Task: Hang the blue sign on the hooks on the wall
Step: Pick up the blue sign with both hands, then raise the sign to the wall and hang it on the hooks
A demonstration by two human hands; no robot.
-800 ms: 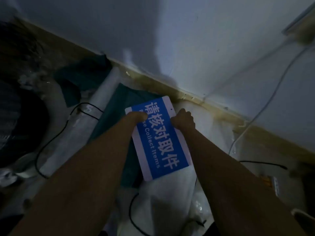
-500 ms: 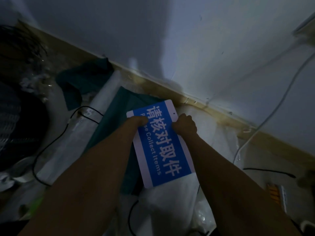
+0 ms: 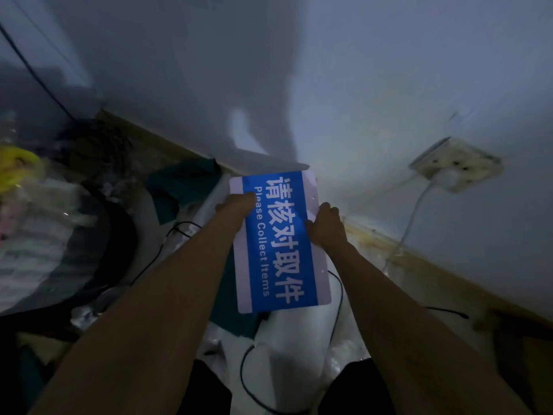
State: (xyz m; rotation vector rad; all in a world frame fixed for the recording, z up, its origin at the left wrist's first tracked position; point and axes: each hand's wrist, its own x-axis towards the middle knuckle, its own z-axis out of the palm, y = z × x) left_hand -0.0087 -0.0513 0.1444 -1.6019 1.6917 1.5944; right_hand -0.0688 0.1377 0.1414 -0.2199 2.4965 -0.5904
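The blue sign (image 3: 279,244) has white borders, white Chinese characters and the words "Please Collect Items". It is turned on end, its long side pointing away from me, held above the cluttered floor near the wall (image 3: 329,85). My left hand (image 3: 236,205) grips its left edge, thumb over the text. My right hand (image 3: 326,226) grips its right edge, close to small holes in the white border. No hooks show on the wall in this dim view.
A wall socket (image 3: 454,166) with a white plug and cable (image 3: 410,223) sits on the wall at right. Below lie white plastic bags (image 3: 293,348), dark green cloth (image 3: 182,187), black cables (image 3: 167,244) and a wooden skirting (image 3: 434,265). A yellow object (image 3: 15,166) is at far left.
Both hands have lifted the sign off the floor clutter and toward the wall. The view has tilted upward, bringing the socket into sight.
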